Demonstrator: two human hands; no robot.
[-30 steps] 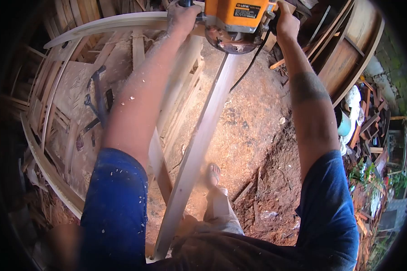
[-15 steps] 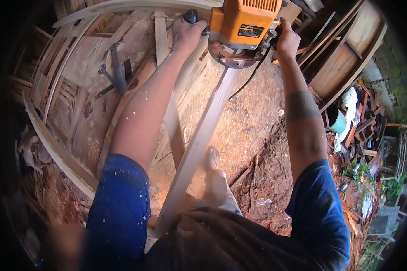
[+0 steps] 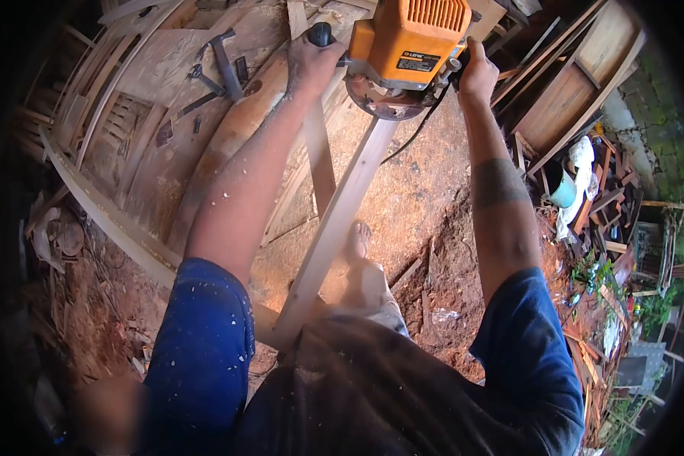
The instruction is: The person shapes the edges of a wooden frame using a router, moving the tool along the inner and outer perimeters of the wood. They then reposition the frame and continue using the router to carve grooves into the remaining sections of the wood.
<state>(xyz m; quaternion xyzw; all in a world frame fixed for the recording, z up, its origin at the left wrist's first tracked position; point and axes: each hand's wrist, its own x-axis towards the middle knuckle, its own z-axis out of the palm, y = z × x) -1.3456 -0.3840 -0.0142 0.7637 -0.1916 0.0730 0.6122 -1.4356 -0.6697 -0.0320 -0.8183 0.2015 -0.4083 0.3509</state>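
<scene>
One orange router (image 3: pixel 410 45), one plank (image 3: pixel 334 228); left hand (image 3: pixel 311 61), right hand (image 3: pixel 475 76), fingers tight around router

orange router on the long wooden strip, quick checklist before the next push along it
1. Left hand closed on the orange power router's black knob: ok.
2. Right hand on the opposite handle: ok, fingers partly hidden.
3. Round metal base flat on the long pale wooden strip: cannot tell.
4. Black power cord clear of the strip: not ok, it hangs near the right edge.
5. Person's foot away from the strip: not ok, close beside it.
</scene>
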